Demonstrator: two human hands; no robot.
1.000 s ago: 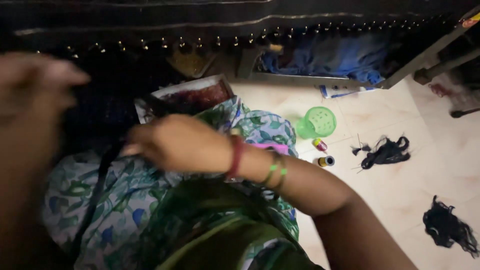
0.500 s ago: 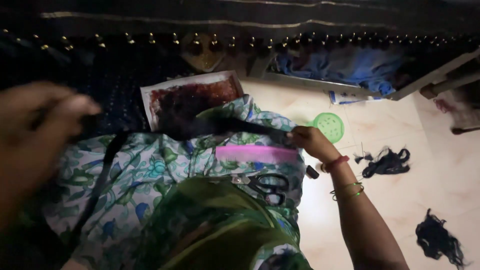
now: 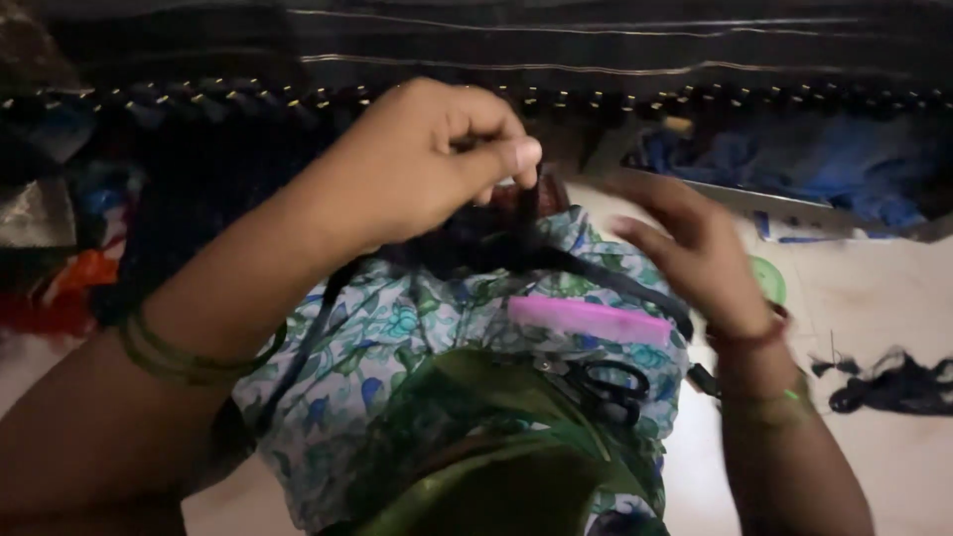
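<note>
— What is the left hand doing?

— It is raised over the lap. Thumb and fingers are pinched together on a thin black strand, which hangs down from the fingertips to a dark bundle of hair on the cloth.

— And the right hand?

— It is just beside, at the right of the strand. The fingers are spread and a little bent, and they hold nothing. It is blurred, so I cannot tell if a fingertip touches the hair.

— Where does the hair lie?

— On the flowered cloth, white with green and blue, which covers the person's lap. The bundle is at the far edge of it, under the left hand. A long black strip runs from the bundle toward the right wrist.

— What else is on the lap?

— A pink comb lies flat, near the strip. Black scissors lie just below the comb, beside a green fold of cloth.

— And on the floor?

— A green round thing is half hidden behind the right hand. More black hair lies on the pale floor, well apart from the lap. Both wrists carry green bangles.
</note>
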